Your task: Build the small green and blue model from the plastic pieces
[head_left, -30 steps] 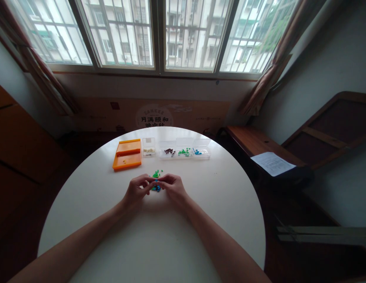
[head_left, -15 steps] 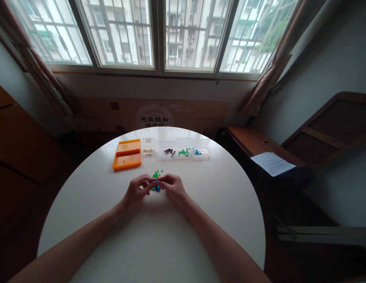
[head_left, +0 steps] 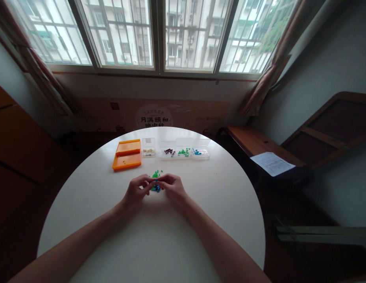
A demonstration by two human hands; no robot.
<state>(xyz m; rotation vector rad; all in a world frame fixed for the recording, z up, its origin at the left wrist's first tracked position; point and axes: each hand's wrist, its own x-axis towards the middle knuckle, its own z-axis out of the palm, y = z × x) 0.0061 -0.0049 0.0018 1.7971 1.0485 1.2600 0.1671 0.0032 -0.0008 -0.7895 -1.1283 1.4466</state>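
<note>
My left hand and my right hand meet over the white table, fingertips pinched together. Between them they hold a small blue piece, which looks like a tiny plastic building brick; the fingers cover much of it. Just below the fingertips lies a small heap of blue, green and dark pieces, partly hidden by the hands. Beyond the fingers, loose green pieces are scattered on the tabletop.
An orange tray with a few small yellowish pieces stands at the back left. Beside it is a clear box of cream pieces. Further right, a clear divided case holds brown, green and blue pieces. The round white table fills the foreground.
</note>
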